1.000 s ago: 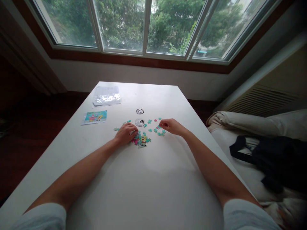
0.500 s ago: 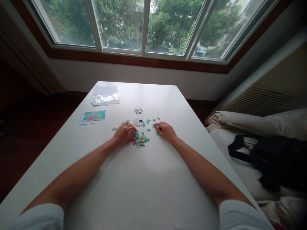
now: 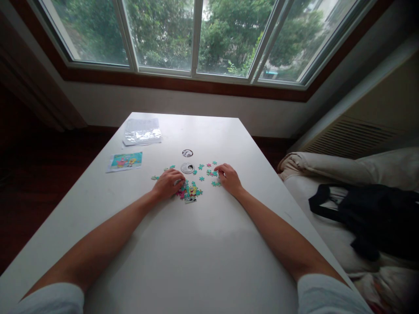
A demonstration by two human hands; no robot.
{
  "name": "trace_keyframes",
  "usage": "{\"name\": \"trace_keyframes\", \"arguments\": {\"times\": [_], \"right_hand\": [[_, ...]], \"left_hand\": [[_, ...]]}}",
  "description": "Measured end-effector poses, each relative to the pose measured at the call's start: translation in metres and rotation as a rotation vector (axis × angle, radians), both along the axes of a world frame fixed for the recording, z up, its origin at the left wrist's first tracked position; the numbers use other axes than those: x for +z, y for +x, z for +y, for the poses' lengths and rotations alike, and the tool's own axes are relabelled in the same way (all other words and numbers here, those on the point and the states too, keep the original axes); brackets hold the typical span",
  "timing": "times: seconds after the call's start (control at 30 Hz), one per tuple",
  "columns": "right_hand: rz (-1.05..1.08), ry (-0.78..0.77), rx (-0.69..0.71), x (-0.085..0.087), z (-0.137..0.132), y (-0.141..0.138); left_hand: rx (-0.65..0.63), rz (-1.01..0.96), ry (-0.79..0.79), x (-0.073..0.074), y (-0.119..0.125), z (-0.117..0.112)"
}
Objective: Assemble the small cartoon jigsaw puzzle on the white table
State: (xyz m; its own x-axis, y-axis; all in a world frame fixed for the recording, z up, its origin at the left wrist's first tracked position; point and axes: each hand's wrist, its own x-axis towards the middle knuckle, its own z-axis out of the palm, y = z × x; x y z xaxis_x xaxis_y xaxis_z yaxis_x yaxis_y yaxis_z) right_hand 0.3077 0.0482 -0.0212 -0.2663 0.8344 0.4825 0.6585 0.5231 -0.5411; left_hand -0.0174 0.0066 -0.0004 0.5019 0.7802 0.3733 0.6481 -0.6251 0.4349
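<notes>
A partly joined jigsaw puzzle with a yellow cartoon figure lies flat on the white table. My left hand rests at its upper left edge, fingers curled inward over the pieces; whatever is between the fingertips is hidden. My right hand hovers close to the loose puzzle pieces on the right, thumb and fingers apart with nothing visible in them. More teal pieces lie just below its fingertips. A pink piece sits farther up, and a few pieces lie left of my left hand.
Two round items with dark and pale markings lie beyond the puzzle. A printed cartoon picture and a clear plastic bag are at the table's left. To the right, a dark garment or bag lies on a pale sofa.
My right hand has drawn slightly back to the right, its fingers parting from the loose pieces and uncovering more of them. My left hand stays over the puzzle's edge.
</notes>
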Motion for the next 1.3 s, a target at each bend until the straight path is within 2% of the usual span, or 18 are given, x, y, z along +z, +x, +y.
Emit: {"name": "trace_keyframes", "arguments": {"times": [0.37,0.63,0.8,0.9,1.07,1.17,1.3], "right_hand": [[-0.069,0.037,0.11,-0.004,-0.001,-0.001],[-0.259,0.071,0.213,0.003,-0.006,-0.006],[-0.23,0.043,0.285,0.005,-0.001,-0.001],[-0.179,-0.015,0.283,0.012,0.004,0.013],[-0.254,-0.193,0.408,0.036,0.0,0.034],[-0.336,-0.196,0.426,0.045,-0.005,0.035],[-0.366,-0.192,0.402,0.046,-0.006,0.028]], "left_hand": [[-0.001,0.004,-0.002,0.0,0.0,-0.001],[-0.004,-0.006,0.002,-0.002,-0.001,0.0],[-0.004,0.003,0.002,-0.002,0.0,0.0],[-0.003,0.005,0.003,-0.001,0.0,0.0],[-0.004,-0.006,-0.008,0.0,0.001,0.0],[-0.001,-0.003,-0.015,0.0,0.001,0.0],[0.002,0.008,-0.019,-0.001,0.0,0.0]]}}
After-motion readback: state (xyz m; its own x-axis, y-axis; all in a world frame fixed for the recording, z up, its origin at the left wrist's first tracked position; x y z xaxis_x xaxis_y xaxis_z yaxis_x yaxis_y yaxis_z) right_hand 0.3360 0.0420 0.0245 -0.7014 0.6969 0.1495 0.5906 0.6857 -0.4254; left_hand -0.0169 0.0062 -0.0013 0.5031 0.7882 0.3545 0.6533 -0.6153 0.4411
